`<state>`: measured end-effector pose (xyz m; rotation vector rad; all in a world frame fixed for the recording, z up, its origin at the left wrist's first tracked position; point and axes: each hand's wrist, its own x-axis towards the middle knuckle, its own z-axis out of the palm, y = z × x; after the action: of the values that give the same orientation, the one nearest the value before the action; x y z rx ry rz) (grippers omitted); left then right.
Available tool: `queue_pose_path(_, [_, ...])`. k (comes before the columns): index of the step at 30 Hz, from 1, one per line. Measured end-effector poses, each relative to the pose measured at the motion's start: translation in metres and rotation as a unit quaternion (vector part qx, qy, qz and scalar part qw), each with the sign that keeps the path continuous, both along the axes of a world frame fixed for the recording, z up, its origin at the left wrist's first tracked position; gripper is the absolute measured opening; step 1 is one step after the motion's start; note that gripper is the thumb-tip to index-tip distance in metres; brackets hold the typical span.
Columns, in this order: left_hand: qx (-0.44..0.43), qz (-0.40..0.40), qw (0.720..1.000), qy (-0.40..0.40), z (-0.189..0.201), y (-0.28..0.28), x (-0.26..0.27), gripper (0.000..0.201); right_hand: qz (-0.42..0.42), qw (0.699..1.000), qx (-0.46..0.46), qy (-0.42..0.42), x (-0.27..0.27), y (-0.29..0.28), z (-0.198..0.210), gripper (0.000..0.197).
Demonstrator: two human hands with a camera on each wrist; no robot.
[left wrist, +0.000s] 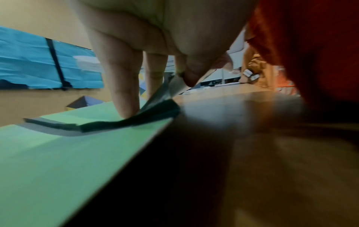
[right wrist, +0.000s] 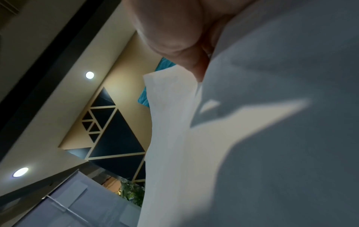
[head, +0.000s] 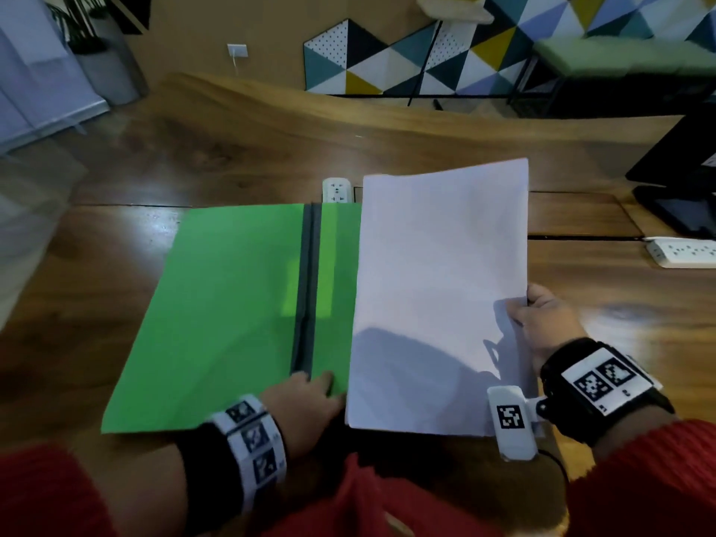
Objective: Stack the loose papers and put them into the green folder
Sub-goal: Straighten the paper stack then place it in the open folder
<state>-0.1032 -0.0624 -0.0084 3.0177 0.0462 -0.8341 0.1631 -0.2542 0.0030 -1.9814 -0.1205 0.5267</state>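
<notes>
Now our right hand point(head: 550, 323) pinches the papers point(head: 438, 296) at their right edge, over the right half of the open green folder point(head: 224, 304). Our left hand point(head: 306, 401) pinches the dark spine strip point(head: 308, 284) at its near end. Bare table point(head: 639, 323) lies open rightward.

An office: wooden desk point(head: 271, 149), power strip point(head: 684, 253), monitor point(head: 682, 164), geometric wall panels point(head: 387, 60).

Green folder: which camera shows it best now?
Head view: the whole green folder lies open, its right half mostly hidden by the papers. Left wrist shows only the near edge, fingers of the left hand pinching the spine strip. Right wrist shows none.
</notes>
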Motion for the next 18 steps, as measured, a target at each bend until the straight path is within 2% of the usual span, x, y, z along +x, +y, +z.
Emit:
queue_pose_path(3, [-0.062, -0.008, 0.994, 0.093, 0.003, -0.039, -0.012, 0.04, 0.022, 0.998, -0.043, 0.03, -0.011, -0.024, -0.026, 0.031])
queue_pose_path(5, [-0.095, -0.029, 0.986, 0.132, 0.005, -0.057, -0.021, 0.042, 0.047, 0.995, -0.072, 0.045, -0.021, -0.036, -0.042, 0.003])
queue_pose_path(7, [-0.112, -0.011, 0.983, 0.146, 0.003, -0.065, -0.03, 0.043, 0.05, 0.992, -0.101, 0.061, -0.024, -0.046, -0.062, 0.034])
queue_pose_path(8, [-0.118, -0.007, 0.983, 0.14, 0.0, -0.067, -0.034, 0.044, 0.05, 0.992, -0.098, 0.069, -0.025, -0.049, -0.072, 0.036])
queue_pose_path(11, [-0.125, -0.015, 0.983, 0.134, -0.006, -0.067, -0.038, 0.043, 0.063, 0.985, -0.138, 0.079, -0.028, -0.051, -0.089, 0.016])
queue_pose_path(13, [-0.172, 0.058, 0.981, 0.068, -0.01, -0.063, -0.042, 0.048, 0.061, 0.983, -0.157, 0.078, -0.025, -0.054, -0.1, 0.005])
queue_pose_path(14, [-0.203, 0.125, 0.971, 0.015, -0.008, -0.059, -0.043, 0.048, 0.057, 0.982, -0.16, 0.079, -0.026, -0.053, -0.101, 0.005])
queue_pose_path(16, [-0.228, 0.242, 0.937, -0.108, -0.003, -0.045, -0.042, 0.031, 0.052, 0.983, -0.157, 0.078, -0.034, -0.044, -0.087, 0.012])
queue_pose_path(18, [-0.204, 0.328, 0.907, -0.169, 0.0, -0.027, -0.036, 0.031, 0.053, 0.985, -0.15, 0.062, -0.043, -0.034, -0.074, 0.025])
